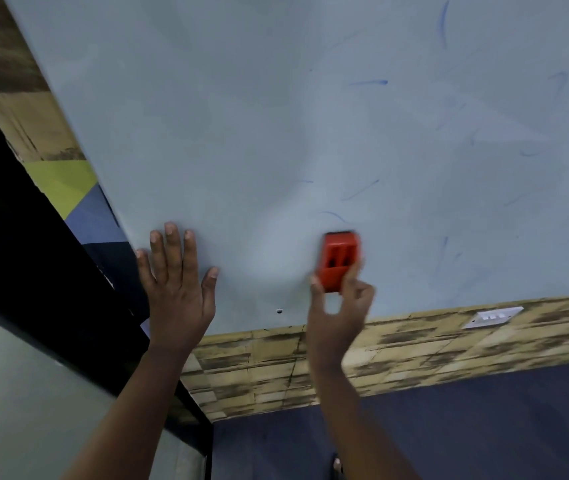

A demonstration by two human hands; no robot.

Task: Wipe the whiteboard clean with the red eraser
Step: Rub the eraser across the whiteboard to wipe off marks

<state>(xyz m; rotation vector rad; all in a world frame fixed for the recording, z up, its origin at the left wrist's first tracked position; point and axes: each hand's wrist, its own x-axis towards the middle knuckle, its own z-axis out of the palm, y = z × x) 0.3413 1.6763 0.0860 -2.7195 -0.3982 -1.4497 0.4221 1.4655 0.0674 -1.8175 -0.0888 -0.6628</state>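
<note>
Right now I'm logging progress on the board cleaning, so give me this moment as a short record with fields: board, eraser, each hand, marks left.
board: whiteboard on the wall, seen from below
eraser: red eraser against the board near its lower edge
right hand: right hand grips the eraser's lower end
left hand: left hand rests flat on the board, fingers straight, left of the eraser
marks left: faint blue strokes above and to the right of the eraser
other: white switch plate on the wall below the board
</note>
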